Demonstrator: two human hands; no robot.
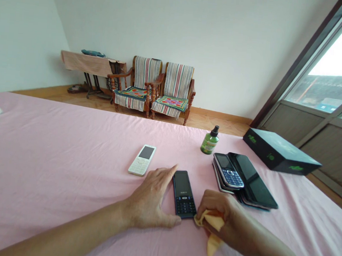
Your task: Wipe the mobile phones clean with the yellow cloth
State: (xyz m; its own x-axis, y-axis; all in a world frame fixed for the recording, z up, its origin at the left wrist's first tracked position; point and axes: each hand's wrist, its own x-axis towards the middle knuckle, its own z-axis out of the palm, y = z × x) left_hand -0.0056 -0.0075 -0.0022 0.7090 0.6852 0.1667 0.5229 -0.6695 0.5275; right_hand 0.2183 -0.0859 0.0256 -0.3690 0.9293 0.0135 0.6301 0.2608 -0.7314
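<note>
On the pink sheet (69, 156), between the spread left hand (150, 200) and the right hand (232, 218) squeezing a yellow cloth (215, 221), lies a black phone (184, 195) that looks light, hard and slippery, best held by its long sides

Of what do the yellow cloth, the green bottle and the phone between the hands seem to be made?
Cloth: soft matte fabric, by its loose folds; fibre unclear.
Bottle: probably glossy plastic, its green body looks translucent; glass possible.
Phone: likely plastic, by its smooth, slightly shiny face; screen perhaps glass.
</note>
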